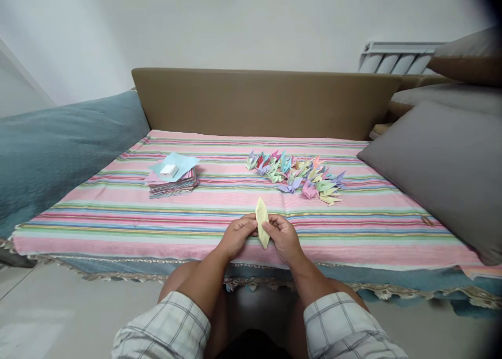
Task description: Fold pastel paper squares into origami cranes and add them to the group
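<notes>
A pale yellow piece of folded origami paper, long and narrow with pointed ends, stands roughly upright between my hands. My left hand pinches its left edge, with the thumb near the middle. On the other side my right hand grips it, the thumb pressed flat on its face and the fingers behind. Beyond my hands, to the right, lies a cluster of folded paper cranes in many colours. Farther left sits a stack of square paper with a light blue sheet on top.
A small white block rests on the paper stack. Everything lies on a striped pink cloth over a sofa seat. A brown backrest runs behind, a teal armrest bounds the left, and grey cushions pile up at right.
</notes>
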Available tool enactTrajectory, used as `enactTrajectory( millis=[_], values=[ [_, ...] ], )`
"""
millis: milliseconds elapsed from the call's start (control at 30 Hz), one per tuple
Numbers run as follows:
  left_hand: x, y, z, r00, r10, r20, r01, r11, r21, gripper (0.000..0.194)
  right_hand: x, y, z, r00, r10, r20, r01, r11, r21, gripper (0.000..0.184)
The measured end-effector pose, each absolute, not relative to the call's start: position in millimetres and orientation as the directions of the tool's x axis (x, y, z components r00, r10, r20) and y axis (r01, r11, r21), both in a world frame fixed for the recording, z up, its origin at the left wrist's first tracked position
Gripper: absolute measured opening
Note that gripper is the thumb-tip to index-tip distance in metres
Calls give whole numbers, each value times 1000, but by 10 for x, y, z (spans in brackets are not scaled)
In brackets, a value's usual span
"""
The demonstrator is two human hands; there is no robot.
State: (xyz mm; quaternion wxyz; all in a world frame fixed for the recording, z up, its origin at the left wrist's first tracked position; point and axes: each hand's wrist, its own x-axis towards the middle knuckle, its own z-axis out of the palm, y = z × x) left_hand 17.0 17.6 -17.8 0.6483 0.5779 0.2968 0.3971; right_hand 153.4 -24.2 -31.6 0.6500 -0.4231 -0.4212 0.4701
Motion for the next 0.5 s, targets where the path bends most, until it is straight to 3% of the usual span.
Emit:
enactTrajectory(
  millis=[267,500],
  values=[
    [192,144,-135,461,882,104,-117,-56,992,27,1535,-240,-370,171,974,148,-252,189,-949,24],
    [234,106,-179,408,905,120,-168,-55,984,22,1525,-255,-348,140,978,153,-255,185,-949,20]
  ],
)
